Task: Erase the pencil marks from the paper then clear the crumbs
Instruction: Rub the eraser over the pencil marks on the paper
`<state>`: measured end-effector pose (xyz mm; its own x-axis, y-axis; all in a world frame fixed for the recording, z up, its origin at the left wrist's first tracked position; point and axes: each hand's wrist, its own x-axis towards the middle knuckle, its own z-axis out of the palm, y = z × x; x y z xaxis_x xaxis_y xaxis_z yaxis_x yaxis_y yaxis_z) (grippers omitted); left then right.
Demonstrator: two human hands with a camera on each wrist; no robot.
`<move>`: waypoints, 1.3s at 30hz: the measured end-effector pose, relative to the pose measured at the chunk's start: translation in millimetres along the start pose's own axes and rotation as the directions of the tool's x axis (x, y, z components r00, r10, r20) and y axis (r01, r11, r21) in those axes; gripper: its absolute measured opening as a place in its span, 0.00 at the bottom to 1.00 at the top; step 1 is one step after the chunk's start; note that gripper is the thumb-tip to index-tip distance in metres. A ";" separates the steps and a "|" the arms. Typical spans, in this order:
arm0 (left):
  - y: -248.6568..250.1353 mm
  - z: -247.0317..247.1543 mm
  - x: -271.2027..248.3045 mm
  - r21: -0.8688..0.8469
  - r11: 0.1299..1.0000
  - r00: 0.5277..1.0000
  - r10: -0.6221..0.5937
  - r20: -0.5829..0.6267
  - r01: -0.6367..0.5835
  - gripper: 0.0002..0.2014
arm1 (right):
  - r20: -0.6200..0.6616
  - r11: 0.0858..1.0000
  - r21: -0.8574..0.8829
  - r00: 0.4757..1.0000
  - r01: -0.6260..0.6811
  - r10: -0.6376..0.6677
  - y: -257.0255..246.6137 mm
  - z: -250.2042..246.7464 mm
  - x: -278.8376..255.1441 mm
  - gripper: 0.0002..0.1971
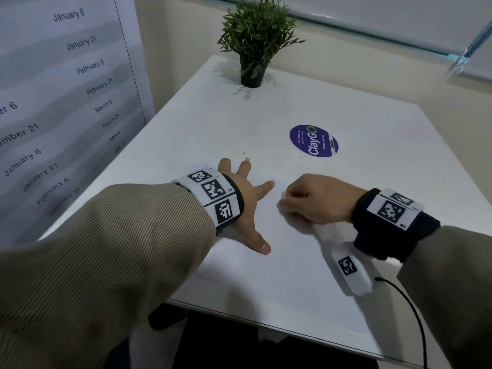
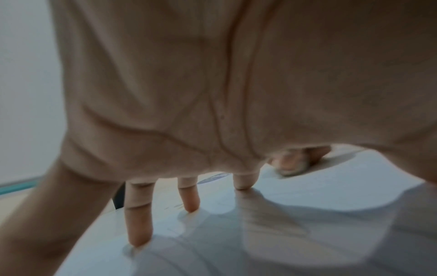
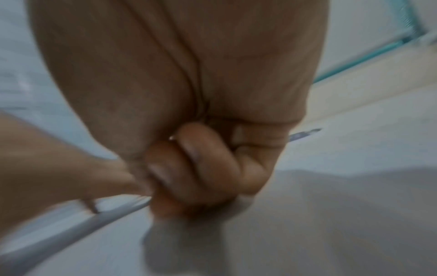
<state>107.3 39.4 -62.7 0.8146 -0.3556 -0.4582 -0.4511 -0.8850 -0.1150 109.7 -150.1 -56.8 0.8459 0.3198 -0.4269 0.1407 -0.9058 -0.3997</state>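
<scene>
A white sheet of paper (image 1: 282, 265) lies on the white table (image 1: 186, 123), near its front edge. My left hand (image 1: 249, 205) rests on the sheet's left part with fingers (image 2: 139, 220) spread straight, tips pressing down. Faint grey strokes (image 2: 175, 206) show on the paper by those fingertips. To the right, my right hand (image 1: 292, 202) is curled with its fingertips (image 3: 201, 168) down on the paper. It pinches a small pale eraser (image 2: 292, 169), mostly hidden by the fingers; the right wrist view is blurred.
A potted green plant (image 1: 253, 73) stands at the table's back edge. A round purple sticker (image 1: 314, 141) lies flat beyond my right hand. Two tiny specks (image 1: 247, 159) sit just past my left fingertips. A dated wall chart (image 1: 66, 102) hangs at left; a black cable (image 1: 407, 296) trails from my right wrist.
</scene>
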 end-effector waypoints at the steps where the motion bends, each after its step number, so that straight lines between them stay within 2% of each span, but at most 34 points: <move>1: -0.5 0.2 0.9 0.007 1.000 1.000 -0.003 0.004 0.003 0.66 | 0.087 1.000 0.012 0.996 0.023 -0.024 -2.3 3.1 -0.9 0.23; 2: -0.7 0.0 1.4 0.011 1.000 1.000 -0.004 0.012 0.004 0.66 | 0.131 0.999 0.035 0.991 0.024 -0.028 -3.3 3.7 -1.0 0.23; 3: -0.5 -0.6 1.7 0.008 1.000 1.000 -0.005 0.020 0.005 0.66 | 0.110 0.998 0.057 0.994 0.007 -0.013 -0.6 0.9 1.7 0.23; 5: 1.0 -1.6 1.6 -0.004 1.000 0.999 -0.012 0.030 0.012 0.66 | -0.034 0.998 0.054 0.999 -0.038 0.040 3.7 -7.4 6.5 0.22; 6: 1.2 -1.8 1.6 -0.005 1.000 1.000 -0.013 0.028 0.014 0.65 | -0.062 0.999 0.031 0.997 -0.041 0.043 2.9 -8.8 7.4 0.22; 9: -0.4 -0.4 1.1 -0.003 1.000 1.000 -0.008 0.026 0.008 0.66 | 0.118 1.000 0.027 0.993 0.011 -0.014 -5.9 0.6 3.4 0.23; 10: -1.2 -0.1 1.9 -0.003 1.000 1.000 -0.004 0.025 0.004 0.66 | 0.129 0.999 0.041 0.992 0.005 -0.010 -6.7 1.6 2.9 0.23; 13: -1.2 -0.2 3.8 -0.008 1.000 1.000 -0.005 0.030 0.005 0.66 | -0.076 0.999 0.014 0.996 -0.035 0.036 -1.6 -5.5 9.3 0.23; 14: -1.1 -0.2 3.4 -0.006 1.000 1.000 -0.004 0.031 0.004 0.66 | -0.087 1.000 -0.006 0.996 -0.031 0.030 -2.7 -5.5 9.5 0.23; 17: -3.0 0.3 4.6 0.004 1.000 1.000 0.001 0.026 -0.001 0.67 | 0.086 1.000 0.021 0.996 0.004 -0.006 -9.6 1.1 7.9 0.23; 18: -3.3 0.5 5.1 0.000 1.000 1.000 0.002 0.027 -0.002 0.67 | 0.066 0.999 0.038 0.998 -0.012 0.009 -8.6 0.1 9.4 0.23; 20: -3.0 1.3 5.3 -0.013 1.000 1.000 -0.003 0.026 0.003 0.66 | -0.098 0.999 0.022 0.994 -0.048 0.050 -4.6 -5.3 14.6 0.23; 21: -2.9 1.2 4.9 -0.014 1.000 1.000 -0.003 0.025 0.003 0.66 | -0.136 0.999 -0.002 0.989 -0.052 0.051 -5.1 -5.8 16.1 0.22; 22: -3.2 1.3 3.8 -0.012 1.000 1.000 0.000 0.025 0.000 0.66 | -0.106 0.999 -0.011 0.994 -0.041 0.040 -7.9 -4.0 15.5 0.22; 24: -3.9 0.9 3.3 -0.005 1.000 1.000 0.006 0.027 -0.005 0.66 | 0.035 1.000 0.017 0.999 -0.016 0.016 -13.5 2.5 13.4 0.23; 25: -4.4 0.6 3.8 -0.003 1.000 1.000 0.008 0.027 -0.008 0.66 | 0.045 0.999 0.038 0.999 -0.026 0.024 -13.1 2.5 13.9 0.24; 28: -3.7 1.4 3.8 -0.004 1.000 1.000 0.007 0.014 -0.007 0.66 | -0.138 0.994 0.062 0.986 -0.090 0.098 -7.4 -5.0 21.0 0.24; 29: -3.9 2.0 2.9 -0.005 1.000 1.000 0.010 0.008 -0.010 0.66 | -0.140 0.995 0.048 0.986 -0.090 0.095 -8.6 -4.4 21.5 0.24; 32: -5.5 3.0 2.7 -0.005 1.000 1.000 0.014 -0.003 -0.014 0.65 | 0.003 0.996 0.064 0.998 -0.057 0.057 -16.4 3.3 18.4 0.22; 33: -5.4 2.5 2.8 -0.006 1.000 1.000 0.014 -0.004 -0.014 0.65 | -0.014 0.993 0.088 0.997 -0.073 0.074 -15.7 2.2 19.0 0.22; 36: -4.8 2.6 2.6 -0.010 1.000 1.000 0.012 -0.010 -0.012 0.66 | -0.177 0.988 0.097 0.974 -0.124 0.139 -12.2 -3.8 24.9 0.23; 39: -5.8 4.0 2.8 -0.009 1.000 1.000 0.013 -0.017 -0.013 0.65 | -0.088 0.992 0.075 0.990 -0.102 0.109 -17.8 2.7 21.7 0.22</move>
<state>110.7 44.8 -66.8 0.8148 -0.3717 -0.4450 -0.4583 -0.8830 -0.1016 124.2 -126.3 -61.2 0.8982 0.1936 -0.3947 0.0145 -0.9104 -0.4135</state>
